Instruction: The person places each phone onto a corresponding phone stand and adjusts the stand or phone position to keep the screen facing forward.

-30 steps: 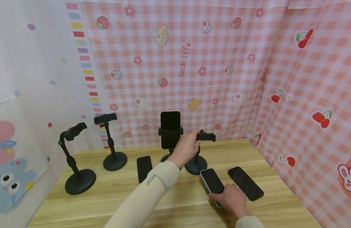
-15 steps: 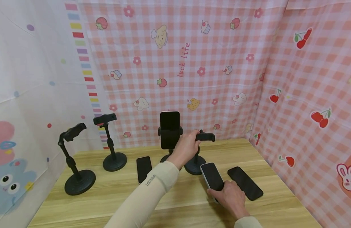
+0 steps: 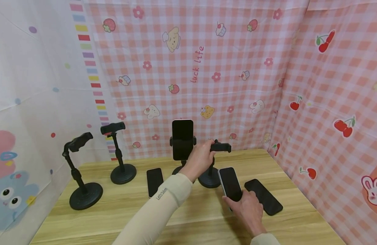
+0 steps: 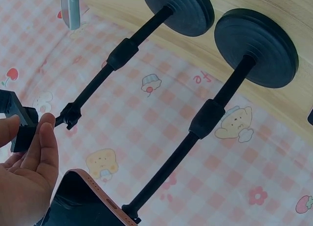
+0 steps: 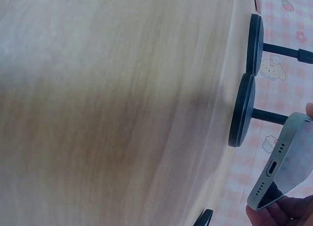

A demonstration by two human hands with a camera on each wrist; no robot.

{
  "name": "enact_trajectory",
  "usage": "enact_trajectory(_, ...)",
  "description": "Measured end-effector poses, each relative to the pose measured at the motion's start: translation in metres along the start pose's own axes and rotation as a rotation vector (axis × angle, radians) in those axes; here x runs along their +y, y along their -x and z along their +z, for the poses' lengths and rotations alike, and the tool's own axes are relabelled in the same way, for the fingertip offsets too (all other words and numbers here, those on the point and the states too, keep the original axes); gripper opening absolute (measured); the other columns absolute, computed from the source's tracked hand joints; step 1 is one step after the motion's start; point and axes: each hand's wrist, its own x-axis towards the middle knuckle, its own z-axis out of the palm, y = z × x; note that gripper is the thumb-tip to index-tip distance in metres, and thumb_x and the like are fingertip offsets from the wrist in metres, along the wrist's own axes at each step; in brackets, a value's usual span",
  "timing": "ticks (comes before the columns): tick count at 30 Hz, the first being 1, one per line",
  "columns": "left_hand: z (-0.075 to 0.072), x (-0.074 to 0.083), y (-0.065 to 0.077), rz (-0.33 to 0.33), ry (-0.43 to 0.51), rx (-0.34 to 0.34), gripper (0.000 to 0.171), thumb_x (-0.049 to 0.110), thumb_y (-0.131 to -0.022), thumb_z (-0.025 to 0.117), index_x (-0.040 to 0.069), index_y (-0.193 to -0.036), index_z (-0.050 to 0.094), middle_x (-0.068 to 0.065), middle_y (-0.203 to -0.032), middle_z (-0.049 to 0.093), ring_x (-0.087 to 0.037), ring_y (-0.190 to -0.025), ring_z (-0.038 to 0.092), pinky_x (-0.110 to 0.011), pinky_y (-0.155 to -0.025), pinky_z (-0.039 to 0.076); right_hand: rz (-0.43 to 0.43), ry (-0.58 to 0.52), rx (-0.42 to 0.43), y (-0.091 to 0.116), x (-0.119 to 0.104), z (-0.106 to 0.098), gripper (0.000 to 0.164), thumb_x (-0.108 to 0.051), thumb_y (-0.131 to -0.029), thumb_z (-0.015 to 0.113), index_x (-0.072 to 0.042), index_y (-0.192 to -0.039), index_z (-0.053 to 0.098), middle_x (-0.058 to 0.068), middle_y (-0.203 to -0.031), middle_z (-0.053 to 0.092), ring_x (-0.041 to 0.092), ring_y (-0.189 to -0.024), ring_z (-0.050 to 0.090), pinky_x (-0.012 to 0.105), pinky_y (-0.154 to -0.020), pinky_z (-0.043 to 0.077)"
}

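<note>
My left hand point(image 3: 200, 157) grips the black clamp head point(image 3: 221, 147) of a round-based phone stand point(image 3: 210, 177); in the left wrist view the thumb and fingers pinch the clamp point(image 4: 24, 130). My right hand point(image 3: 247, 209) holds a smartphone point(image 3: 229, 182) with a pale frame by its lower part, screen up. The right wrist view shows this phone's end with its charging port point(image 5: 273, 167), raised off the table and tilted. Just left of the gripped stand, a second phone point(image 3: 182, 139) stands upright in another stand's clamp.
A dark phone point(image 3: 263, 196) lies to the right of my right hand. Another phone point(image 3: 154, 182) lies left of centre, partly behind my left sleeve. Two phone stands point(image 3: 85, 195) point(image 3: 123, 173) with nothing in their clamps stand at the left. Patterned cloth point(image 3: 188, 68) hangs behind the wooden table point(image 3: 203, 217).
My right hand has lifted the pale-framed phone from the table, tilting its far end up and moving it toward the gripped stand. The left hand has stayed on the clamp.
</note>
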Motion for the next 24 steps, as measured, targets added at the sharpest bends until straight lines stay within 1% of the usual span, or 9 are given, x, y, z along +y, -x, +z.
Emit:
enact_trajectory(5,0.0,-0.001,0.0,-0.001,-0.003,-0.004,0.034,0.017,-0.094,0.061,0.006,-0.126,0.059,-0.011,-0.12,0.067,-0.02,-0.097,0.065,-0.037,-0.082,0.057,0.0,-0.024,0.044,0.0,-0.002,0.001,0.101,-0.082,-0.063,0.058,0.005,-0.115,0.063,0.025,-0.101,0.062,0.036,-0.086,0.058,0.058,-0.068,0.048)
enact_trajectory(9,0.0,-0.001,0.0,0.003,0.004,0.004,0.035,0.017,-0.093,0.062,0.006,-0.126,0.059,-0.011,-0.12,0.067,-0.021,-0.099,0.065,-0.037,-0.082,0.057,0.003,-0.057,0.109,0.0,-0.004,0.003,0.097,-0.078,-0.065,0.061,0.006,-0.114,0.063,0.025,-0.101,0.062,0.036,-0.09,0.058,0.059,-0.07,0.047)
enact_trajectory(14,0.001,0.0,0.001,0.007,-0.002,0.011,0.035,0.017,-0.093,0.062,0.006,-0.126,0.059,-0.011,-0.118,0.068,-0.02,-0.094,0.066,-0.037,-0.08,0.058,0.001,-0.098,0.194,0.001,-0.005,0.005,0.097,-0.074,-0.065,0.065,0.007,-0.117,0.06,0.027,-0.103,0.06,0.039,-0.093,0.055,0.06,-0.074,0.045)
enact_trajectory(18,0.001,-0.001,0.001,0.01,-0.007,0.017,0.035,0.017,-0.093,0.062,0.006,-0.126,0.059,-0.011,-0.118,0.068,-0.02,-0.092,0.067,-0.036,-0.078,0.058,-0.008,-0.131,0.255,0.002,-0.008,0.005,0.096,-0.073,-0.063,0.067,0.006,-0.117,0.061,0.025,-0.102,0.06,0.038,-0.093,0.054,0.058,-0.075,0.044)
enact_trajectory(22,0.001,0.0,0.001,0.013,-0.003,0.022,0.035,0.017,-0.093,0.063,0.006,-0.125,0.059,-0.011,-0.119,0.068,-0.02,-0.094,0.066,-0.037,-0.079,0.058,-0.018,-0.146,0.295,0.003,-0.013,0.004,0.098,-0.075,-0.063,0.066,0.006,-0.117,0.061,0.025,-0.1,0.059,0.037,-0.092,0.053,0.058,-0.076,0.044)
enact_trajectory(24,0.001,0.0,0.001,0.011,-0.002,0.02,0.035,0.017,-0.093,0.063,0.006,-0.125,0.059,-0.011,-0.119,0.068,-0.02,-0.094,0.066,-0.036,-0.08,0.058,-0.024,-0.152,0.314,0.004,-0.015,0.003,0.097,-0.074,-0.062,0.067,0.006,-0.116,0.061,0.024,-0.098,0.059,0.036,-0.091,0.053,0.057,-0.077,0.044)
